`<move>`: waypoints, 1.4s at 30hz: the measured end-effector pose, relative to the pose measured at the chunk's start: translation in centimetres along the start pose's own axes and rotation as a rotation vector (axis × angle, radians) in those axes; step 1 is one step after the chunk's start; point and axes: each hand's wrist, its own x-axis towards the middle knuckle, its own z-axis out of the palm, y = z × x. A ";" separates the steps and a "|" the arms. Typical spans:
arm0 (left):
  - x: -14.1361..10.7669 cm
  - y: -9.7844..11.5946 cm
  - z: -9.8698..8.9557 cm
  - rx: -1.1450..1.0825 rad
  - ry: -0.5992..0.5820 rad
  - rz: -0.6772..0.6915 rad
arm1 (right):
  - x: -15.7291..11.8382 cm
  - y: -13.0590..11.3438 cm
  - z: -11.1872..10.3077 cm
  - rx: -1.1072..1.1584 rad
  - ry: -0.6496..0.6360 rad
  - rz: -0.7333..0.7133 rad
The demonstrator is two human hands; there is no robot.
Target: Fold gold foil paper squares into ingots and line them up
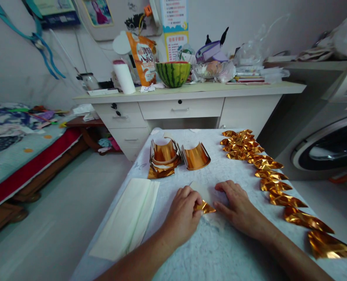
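My left hand (185, 210) is closed on a small piece of gold foil paper (207, 207), low over the table, with its pointed end sticking out to the right. Fingers cover the rest of that piece. A pale sheet (199, 190) lies just beyond it. Close by on the right, my right hand (237, 207) rests with thumb and fingers apart, the thumb near the foil's tip. Two curled stacks of gold foil sheets, a left stack (164, 152) and a right stack (196, 157), stand farther back. Folded gold foil pieces (275, 185) run in a line down the right side.
Folded whitish paper (126, 218) lies at the left of the cloth-covered table (173, 259). Behind stands a white desk (182, 107) bearing half a watermelon (173, 75) and an orange pouch (144, 60). A bed (41, 156) is at left, a washing machine (325, 128) at right.
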 end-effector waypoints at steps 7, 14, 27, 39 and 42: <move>0.0 -0.6 0.0 0.118 0.194 -0.033 | -0.1 -0.6 0.5 -0.069 0.029 -0.013; 0.4 -1.2 -0.4 -0.042 0.157 -0.102 | 0.0 -1.0 0.4 -0.019 -0.013 -0.006; 1.1 -0.7 -1.3 -0.689 0.153 -0.191 | 0.0 -0.7 0.6 0.357 0.130 0.043; 0.2 0.2 -0.3 -0.570 0.204 -0.131 | 0.9 -1.2 0.2 1.233 0.051 0.290; -0.2 0.0 -0.9 -0.298 0.362 -0.024 | 1.0 -0.8 0.1 1.220 0.076 0.258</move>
